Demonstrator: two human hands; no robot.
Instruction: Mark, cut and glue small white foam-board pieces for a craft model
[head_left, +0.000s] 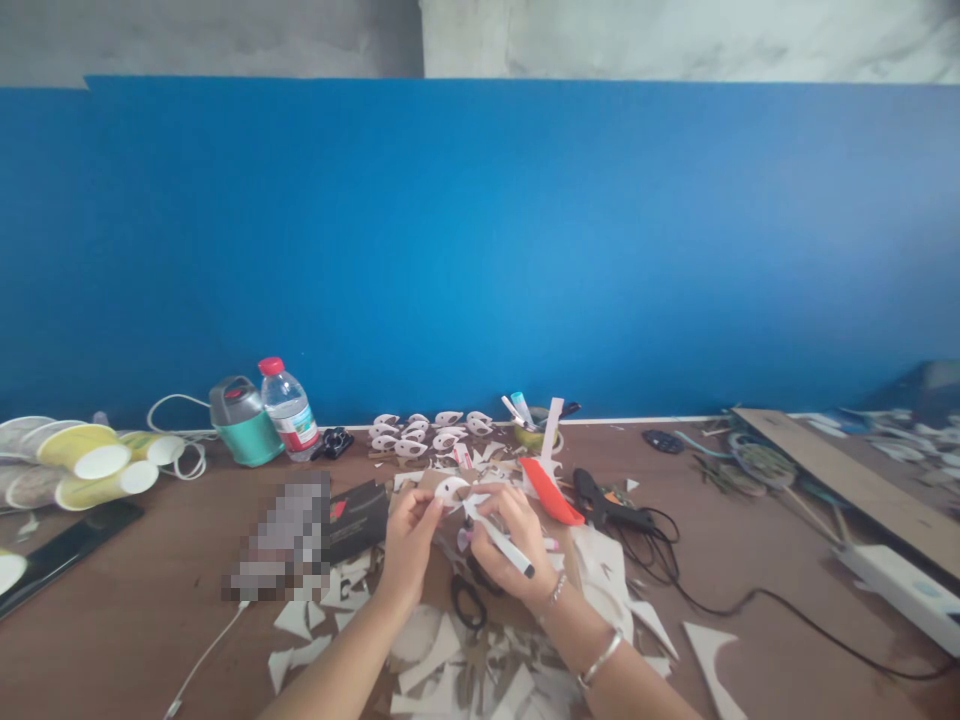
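My left hand (pixel 409 540) pinches a small white cut-out (pixel 452 490) with a black dot like an eye, held up over the middle of the table. In my right hand (pixel 517 540) is a white marker pen (pixel 504 545), its dark end pointing down to the right and its other end close to the cut-out. Below my hands lie scissors with black handles (pixel 469 603), partly hidden, among white paper scraps (pixel 442 650). Several similar white cut-outs with dark dots (pixel 412 432) stand at the back, near the blue wall.
Right of my hands are an orange-red piece (pixel 553 492) and a black glue gun (pixel 607 505) with its cord. A pot of pens (pixel 536 438) stands behind. To the left are a water bottle (pixel 291 415), a green-grey container (pixel 246 425) and paper cups (pixel 82 452). A power strip (pixel 904 595) lies right.
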